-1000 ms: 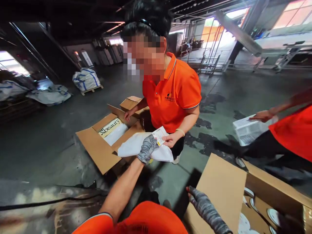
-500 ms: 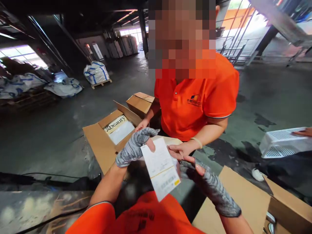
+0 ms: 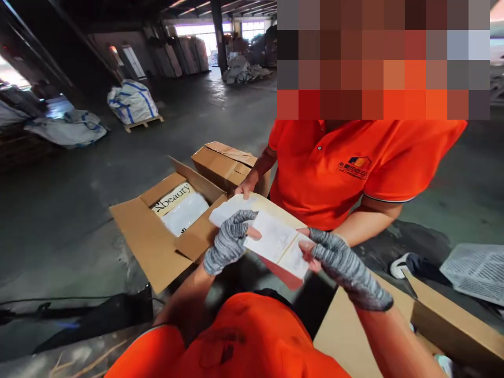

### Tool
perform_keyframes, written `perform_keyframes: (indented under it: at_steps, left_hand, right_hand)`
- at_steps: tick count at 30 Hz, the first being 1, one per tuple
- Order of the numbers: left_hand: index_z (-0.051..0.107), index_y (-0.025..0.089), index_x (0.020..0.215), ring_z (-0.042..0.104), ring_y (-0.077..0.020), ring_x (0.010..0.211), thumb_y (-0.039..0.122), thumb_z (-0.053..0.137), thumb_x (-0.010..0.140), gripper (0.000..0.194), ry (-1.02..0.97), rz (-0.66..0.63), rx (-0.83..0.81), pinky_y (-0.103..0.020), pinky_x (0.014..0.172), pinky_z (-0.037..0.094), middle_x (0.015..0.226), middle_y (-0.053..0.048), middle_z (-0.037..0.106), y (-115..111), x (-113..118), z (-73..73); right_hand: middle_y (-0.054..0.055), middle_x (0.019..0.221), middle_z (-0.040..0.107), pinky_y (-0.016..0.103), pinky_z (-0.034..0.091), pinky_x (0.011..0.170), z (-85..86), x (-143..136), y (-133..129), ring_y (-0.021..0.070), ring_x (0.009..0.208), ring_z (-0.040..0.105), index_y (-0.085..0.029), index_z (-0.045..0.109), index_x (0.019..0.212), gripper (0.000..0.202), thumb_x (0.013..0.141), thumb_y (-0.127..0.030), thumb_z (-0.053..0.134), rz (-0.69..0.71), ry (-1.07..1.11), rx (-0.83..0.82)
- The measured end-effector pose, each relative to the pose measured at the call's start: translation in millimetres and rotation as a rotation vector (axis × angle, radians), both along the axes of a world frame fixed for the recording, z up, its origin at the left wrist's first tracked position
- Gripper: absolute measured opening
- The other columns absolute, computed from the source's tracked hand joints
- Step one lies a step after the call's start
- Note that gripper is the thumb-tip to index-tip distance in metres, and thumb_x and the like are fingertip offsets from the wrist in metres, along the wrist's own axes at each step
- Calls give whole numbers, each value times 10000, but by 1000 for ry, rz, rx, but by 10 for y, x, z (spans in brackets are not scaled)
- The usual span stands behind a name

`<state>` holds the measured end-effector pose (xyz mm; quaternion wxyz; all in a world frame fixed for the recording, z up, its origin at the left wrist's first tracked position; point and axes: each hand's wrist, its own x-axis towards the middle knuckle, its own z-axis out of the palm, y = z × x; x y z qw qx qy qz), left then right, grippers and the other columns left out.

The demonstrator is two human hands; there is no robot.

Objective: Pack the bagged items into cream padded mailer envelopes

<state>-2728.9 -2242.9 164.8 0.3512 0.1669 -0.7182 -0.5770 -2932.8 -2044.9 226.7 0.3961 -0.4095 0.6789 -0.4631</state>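
My left hand [image 3: 229,242], in a grey knit fingerless glove, grips the left side of a bundle of white paper slips [image 3: 273,233], its thumb lying on top. A thin yellowish band runs across the bundle, and pink paper [image 3: 285,275] shows beneath it. My right hand [image 3: 334,257], gloved the same way, pinches the bundle's right end between thumb and fingers. Just beyond the slips, a co-worker's hand [image 3: 246,187] holds a larger cream and white sheet or folder [image 3: 271,205]; its near part is hidden behind the slips.
An open carton [image 3: 137,223] on the left contains a white package marked "beauty" [image 3: 173,198]. Behind it stands another carton [image 3: 220,165]. Close by on the right are an open carton [image 3: 452,325] and a white plastic crate [image 3: 472,270]. The co-worker in orange [image 3: 315,178] stands opposite.
My right hand has closed on the slips, which have turned flatter and swung rightward. The co-worker's sheet shows more fully, and the co-worker appears nearer and further right as the view shifts.
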Motion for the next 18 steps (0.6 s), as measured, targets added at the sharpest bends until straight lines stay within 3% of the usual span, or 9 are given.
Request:
perform_keyframes:
  at_steps: [2,4,7,10,12,15,18]
  left_hand:
    - [889,287,841,806,-350,1110,352,893,801,76,-41,-143,146,-563,1191,595,1104,-106,870,164,128,-80]
    - [895,326,1194,822,-334,1137,395,943,793,410,-40,-244,418,-535,1136,640,1249,-89,864,305,212,-115]
    - [720,329,1554,819,-317,1229,509,967,812,802,-43,-222,739,-473,1111,659,1428,-107,808,476,150,-6]
    - [725,253,1555,814,-326,1228,530,950,842,797,-178,-327,709,-465,1127,647,1321,-129,845,650,-86,184]
    - [799,226,1448,795,-363,1269,504,918,874,649,-218,-433,599,-517,1186,615,1298,-137,857,761,-248,251]
    - [849,234,1330,755,-382,1354,482,807,959,449,-169,-435,499,-562,1284,542,1379,-134,841,888,-399,235]
    - [848,253,1318,739,-372,1386,459,762,963,420,-159,-375,473,-539,1293,540,1415,-115,831,962,-452,192]
  right_hand:
    - [43,807,742,264,561,630,328,-331,-100,171,690,638,-182,763,969,548,874,-720,803,95,20,44]
    - [40,796,754,232,539,616,647,-611,-227,153,691,649,-143,779,922,464,828,-591,852,287,34,136]
    - [17,763,750,198,505,600,932,-860,-495,127,674,638,-106,796,870,350,768,-439,833,602,40,228]
    - [-20,702,716,181,477,580,929,-918,-806,109,636,618,-95,806,862,335,760,-410,857,843,44,293]
    - [-43,656,687,169,461,563,845,-906,-972,100,605,603,-95,803,848,316,760,-389,877,951,58,333]
    - [-75,597,643,149,405,524,758,-881,-1111,80,535,542,-80,800,857,179,797,-246,823,1016,151,369]
    - [-119,549,590,121,351,515,798,-853,-1133,57,477,493,-37,801,949,149,842,-105,724,993,242,403]
